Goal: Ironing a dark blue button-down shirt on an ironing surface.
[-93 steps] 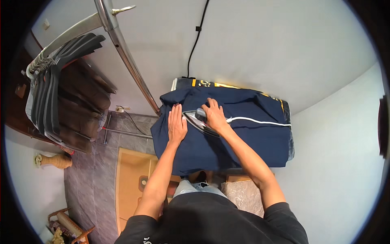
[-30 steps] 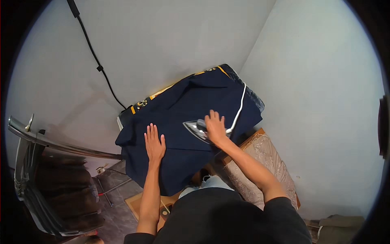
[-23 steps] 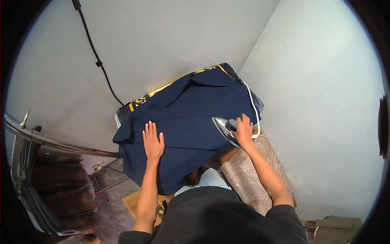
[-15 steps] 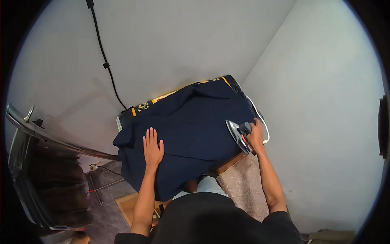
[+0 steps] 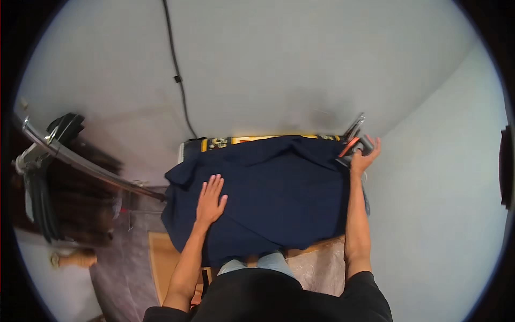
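A dark navy garment (image 5: 279, 193) is spread over the surface in front of me, its far part rumpled and a fold showing at the left. My left hand (image 5: 211, 203) lies flat on the garment's left half, fingers stretched out. At the far right corner, my right hand (image 5: 367, 156) grips the handle of an iron (image 5: 355, 140). The iron is tilted up, its metal plate turned toward the wall; whether it rests on the surface I cannot tell.
Beneath the garment, a black and yellow patterned cloth (image 5: 219, 143) shows along the far edge. A black cable (image 5: 182, 96) runs down the wall. At left, a metal rail (image 5: 91, 170) carries dark hangers (image 5: 40, 198). Near my legs are a wooden panel (image 5: 160, 255) and shiny beige fabric (image 5: 323, 268).
My right hand has carried the iron away from the garment's near right edge to the far right corner and tipped it up. My left hand still lies flat; the view has shifted.
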{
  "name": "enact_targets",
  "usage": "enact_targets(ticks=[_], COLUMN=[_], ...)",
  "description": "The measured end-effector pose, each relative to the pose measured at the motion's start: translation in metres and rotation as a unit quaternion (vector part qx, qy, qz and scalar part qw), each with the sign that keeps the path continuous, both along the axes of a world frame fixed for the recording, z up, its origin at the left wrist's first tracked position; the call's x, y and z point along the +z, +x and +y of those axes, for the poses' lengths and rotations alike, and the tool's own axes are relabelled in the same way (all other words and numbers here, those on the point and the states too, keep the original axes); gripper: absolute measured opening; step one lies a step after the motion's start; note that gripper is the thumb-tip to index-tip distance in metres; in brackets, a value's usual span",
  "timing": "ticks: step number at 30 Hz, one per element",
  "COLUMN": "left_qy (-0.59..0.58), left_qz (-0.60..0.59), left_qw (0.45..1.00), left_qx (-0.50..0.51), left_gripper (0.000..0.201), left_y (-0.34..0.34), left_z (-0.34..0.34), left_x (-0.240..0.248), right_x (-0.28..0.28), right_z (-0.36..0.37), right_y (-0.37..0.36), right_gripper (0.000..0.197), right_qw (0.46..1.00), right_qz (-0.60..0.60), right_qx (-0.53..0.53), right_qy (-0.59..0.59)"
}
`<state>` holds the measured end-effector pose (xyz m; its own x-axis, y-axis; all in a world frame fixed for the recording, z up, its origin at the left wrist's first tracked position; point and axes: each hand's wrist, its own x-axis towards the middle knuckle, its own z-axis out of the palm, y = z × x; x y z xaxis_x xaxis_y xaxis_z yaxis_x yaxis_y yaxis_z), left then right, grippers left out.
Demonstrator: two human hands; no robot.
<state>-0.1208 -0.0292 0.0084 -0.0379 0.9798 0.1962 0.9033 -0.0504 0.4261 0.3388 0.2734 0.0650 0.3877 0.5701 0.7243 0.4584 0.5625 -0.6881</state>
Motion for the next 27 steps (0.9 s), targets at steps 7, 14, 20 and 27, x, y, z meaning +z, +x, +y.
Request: enact_targets(ticks=[7, 14, 20, 27], left_qy=[-0.058, -0.072, -0.07, -0.047], left_qz=[0.022, 0.012, 0.012, 0.011], left_qw=[0.998, 0.997, 0.997, 0.999], left_qx=[0.023, 0.037, 0.034, 0.025], left_gripper=[0.062, 0.063, 0.064, 0.062], left_y=[0.009, 0.008, 0.009, 0.004], left_z=[0.003, 0.002, 0.008, 0.003], left_x=[0.012, 0.014, 0.015, 0.012], right_x=[-0.076, -0.081, -0.085, -0.092], right_z=[0.036, 0.026, 0.03, 0.029], right_y=[-0.037, -0.045, -0.041, -0.036], right_gripper=[0.047, 0.05, 0.047, 0.056], right_qw=[0.998, 0.996, 0.994, 0.995], right_qz=[0.066, 0.09, 0.106, 0.081], right_qx=[0.011, -0.015, 0.008, 0.032], right_qy=[0.001, -0.023, -0.035, -0.046])
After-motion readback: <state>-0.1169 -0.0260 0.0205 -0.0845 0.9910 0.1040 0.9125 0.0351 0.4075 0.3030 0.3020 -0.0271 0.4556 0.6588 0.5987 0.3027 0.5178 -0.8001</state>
